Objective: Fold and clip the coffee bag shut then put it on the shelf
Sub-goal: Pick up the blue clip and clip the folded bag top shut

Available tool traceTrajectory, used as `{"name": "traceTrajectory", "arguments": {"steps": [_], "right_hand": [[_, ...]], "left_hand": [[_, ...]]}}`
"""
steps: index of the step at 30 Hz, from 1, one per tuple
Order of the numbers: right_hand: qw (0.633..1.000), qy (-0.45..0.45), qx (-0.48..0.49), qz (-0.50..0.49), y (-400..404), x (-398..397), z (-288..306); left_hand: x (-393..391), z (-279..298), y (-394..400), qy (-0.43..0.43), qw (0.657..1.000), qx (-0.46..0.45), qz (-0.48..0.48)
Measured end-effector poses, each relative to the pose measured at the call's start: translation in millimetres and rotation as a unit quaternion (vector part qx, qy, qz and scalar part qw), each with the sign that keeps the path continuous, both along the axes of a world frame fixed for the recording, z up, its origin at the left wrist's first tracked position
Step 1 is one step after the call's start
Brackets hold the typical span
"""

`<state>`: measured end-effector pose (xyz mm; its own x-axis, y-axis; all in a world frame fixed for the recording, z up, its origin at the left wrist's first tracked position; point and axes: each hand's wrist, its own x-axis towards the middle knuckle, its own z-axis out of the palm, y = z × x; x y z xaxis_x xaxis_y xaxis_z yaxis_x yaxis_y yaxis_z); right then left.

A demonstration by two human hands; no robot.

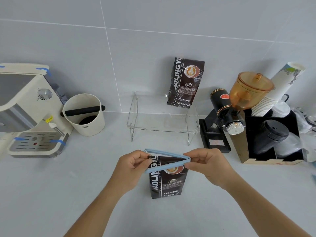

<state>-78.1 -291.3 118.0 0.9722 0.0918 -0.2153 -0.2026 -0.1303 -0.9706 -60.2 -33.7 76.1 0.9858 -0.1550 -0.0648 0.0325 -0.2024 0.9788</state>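
Front and centre on the pale surface (51, 194), the coffee bag (168, 181) stands upright, its top folded over. Straddling that fold is a long light-blue clip (166, 160), open like a V: one bar runs behind the top of the bag, the other slants across its front, and the two meet at the right end. The right hand (204, 164) pinches that joined end, fingers closed on it. The left hand (132, 165) grips the bag's top left corner, fingers tight at the open end of the clip, where a small dark catch shows. Just beyond stands a clear shelf (162, 123) against the tiled wall, and a second coffee bag (185, 82) is already up on it, leaning back. Off to the left sit a cream knock box (84, 115) and an espresso machine (29, 106); to the right, a black grinder (225, 115) with an amber hopper, then a stack of paper cups (275, 93).
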Motion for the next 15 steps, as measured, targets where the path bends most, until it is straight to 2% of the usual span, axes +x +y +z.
{"name": "traceTrajectory", "arguments": {"steps": [10,15], "right_hand": [[0.998,-0.017,0.049,-0.025,-3.6,-9.0,-5.8],[0.996,-0.002,0.079,-0.043,3.4,-9.3,-9.2]], "left_hand": [[3.2,7.4,5.3,-0.067,0.995,0.073,-0.005],[5.4,9.8,7.0,-0.055,0.995,0.083,-0.013]]}}
